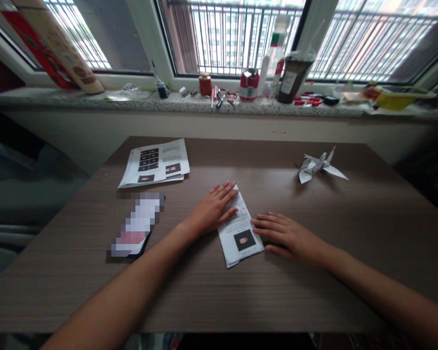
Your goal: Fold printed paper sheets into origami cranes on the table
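Folded printed sheet (238, 227) between both hands, flat on the table (204, 301).
The left hand (214, 208) lies open, palm down, across the sheet's upper left side; the right hand (286, 234), likewise open with fingers extended, sets its fingertips at the right edge. Stacked printed pages (155, 163) lie farther back, left; a folded paper crane (319, 165) stands back right.

matt paper sheet (240, 227), wood-grain table (241, 301)
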`<act>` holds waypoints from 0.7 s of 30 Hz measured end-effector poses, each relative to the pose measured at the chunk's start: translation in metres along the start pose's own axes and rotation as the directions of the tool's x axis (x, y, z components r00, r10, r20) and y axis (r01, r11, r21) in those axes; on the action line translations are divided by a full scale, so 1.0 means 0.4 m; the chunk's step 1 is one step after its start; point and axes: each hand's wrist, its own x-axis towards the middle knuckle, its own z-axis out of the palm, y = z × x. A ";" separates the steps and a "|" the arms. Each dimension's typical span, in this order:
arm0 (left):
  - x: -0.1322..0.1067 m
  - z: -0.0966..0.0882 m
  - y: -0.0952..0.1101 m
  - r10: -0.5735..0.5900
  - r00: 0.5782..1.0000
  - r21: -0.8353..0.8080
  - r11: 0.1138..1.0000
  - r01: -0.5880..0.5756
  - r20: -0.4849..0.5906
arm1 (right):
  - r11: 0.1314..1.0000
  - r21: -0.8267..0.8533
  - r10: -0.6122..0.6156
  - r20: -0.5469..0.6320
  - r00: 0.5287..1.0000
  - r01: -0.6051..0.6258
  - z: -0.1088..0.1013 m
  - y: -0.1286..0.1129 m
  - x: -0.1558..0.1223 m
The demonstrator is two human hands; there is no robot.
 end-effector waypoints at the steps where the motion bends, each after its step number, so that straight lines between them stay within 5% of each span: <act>1: -0.002 -0.005 0.008 0.012 0.999 0.023 1.000 -0.011 -0.031 | 1.000 -0.025 0.003 -0.010 1.000 -0.003 0.003 -0.004 -0.003; 6: -0.023 -0.017 0.060 0.015 1.000 0.059 0.998 -0.015 -0.001 | 0.995 -0.086 0.045 -0.090 0.995 -0.052 0.013 -0.027 -0.023; 11: -0.040 0.003 0.077 -0.006 0.997 0.043 0.999 0.003 0.078 | 0.990 0.087 0.129 -0.169 0.977 -0.115 0.006 -0.031 -0.018; 14: -0.042 0.012 0.073 -0.014 0.996 0.034 0.999 0.011 0.085 | 0.961 0.215 0.226 -0.256 0.940 -0.173 -0.003 -0.004 0.017; 21: -0.043 0.013 0.073 -0.029 0.996 0.029 0.999 0.026 0.084 | 0.920 0.214 0.385 -0.343 0.857 -0.328 0.005 0.091 0.130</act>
